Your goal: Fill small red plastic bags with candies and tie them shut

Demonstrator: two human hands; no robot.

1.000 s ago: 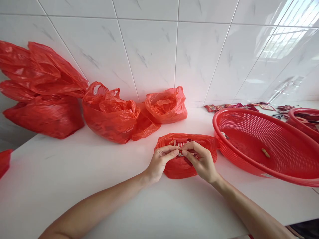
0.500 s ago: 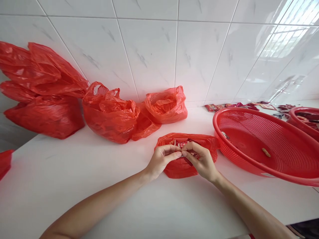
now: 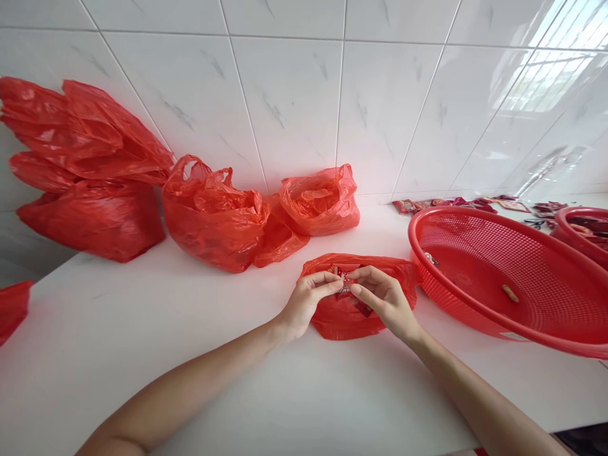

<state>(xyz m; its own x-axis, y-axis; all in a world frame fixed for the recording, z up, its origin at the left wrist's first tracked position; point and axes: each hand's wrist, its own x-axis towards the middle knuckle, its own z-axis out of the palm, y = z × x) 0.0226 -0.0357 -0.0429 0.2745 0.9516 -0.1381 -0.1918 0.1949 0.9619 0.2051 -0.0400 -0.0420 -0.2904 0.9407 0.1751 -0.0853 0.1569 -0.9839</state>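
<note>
Over a red plastic bag (image 3: 327, 326) on the white table, my left hand (image 3: 306, 301) is closed in a pinch. Thumb and forefinger meet at the edge of a small red packet (image 3: 345, 286) with white print. Across from it, my right hand (image 3: 384, 304) holds nothing that I can see, its thumb and forefinger apart beside the packet. More dark red packets lie in the bag below, partly hidden by my fingers.
A large red plastic basket (image 3: 475, 304) stands right of the bag, with a peanut (image 3: 510, 292) inside. Filled red bags (image 3: 213, 221) line the tiled wall. Red packets (image 3: 406, 206) lie behind the basket, and another red basket (image 3: 565, 221) stands at far right.
The fingertips of both hands met over the bag earlier. Now they have parted, the right thumb and forefinger have spread, and the printed packet shows between the hands. The view shifted slightly.
</note>
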